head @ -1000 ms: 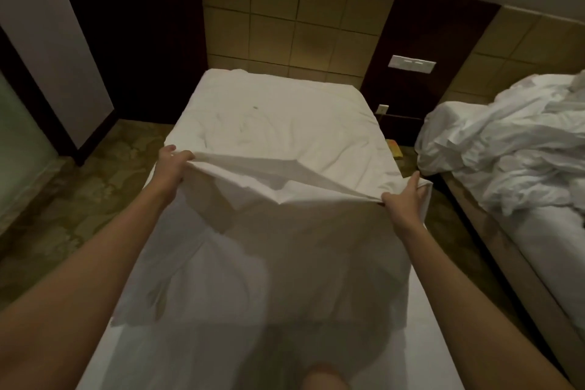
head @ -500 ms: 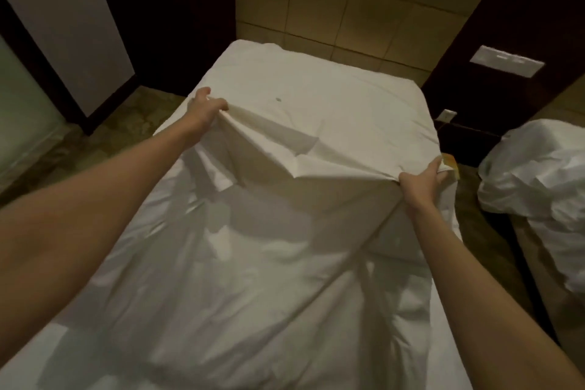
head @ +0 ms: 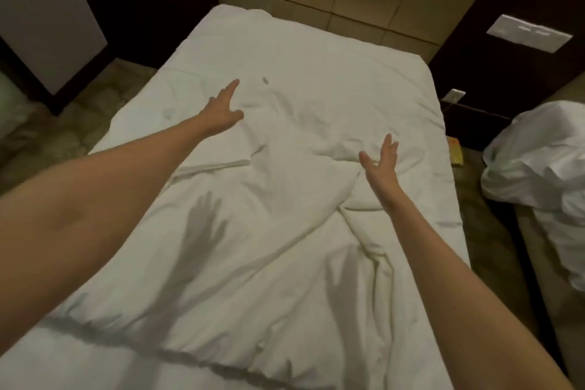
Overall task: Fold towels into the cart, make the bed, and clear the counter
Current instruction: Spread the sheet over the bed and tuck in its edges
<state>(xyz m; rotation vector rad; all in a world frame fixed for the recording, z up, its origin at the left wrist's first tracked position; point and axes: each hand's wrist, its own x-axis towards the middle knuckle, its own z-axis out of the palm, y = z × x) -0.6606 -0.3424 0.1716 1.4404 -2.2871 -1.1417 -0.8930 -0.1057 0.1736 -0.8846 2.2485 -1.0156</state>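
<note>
Fingers of the left hand (head: 223,108) were seen stretched straight, nothing held, reaching over the far left part of the white sheet (head: 285,199). The right hand (head: 381,161) was likewise spread loose with no grip on anything, over a raised fold at the sheet's right side; contact with the cloth could not be told. The sheet was left rumpled across the bed (head: 316,51), its near edge bunched short of the bed's foot. A small dark speck (head: 265,80) was noted just beyond the left fingertips. A heap of white linen (head: 538,161) was seen at far right.
</note>
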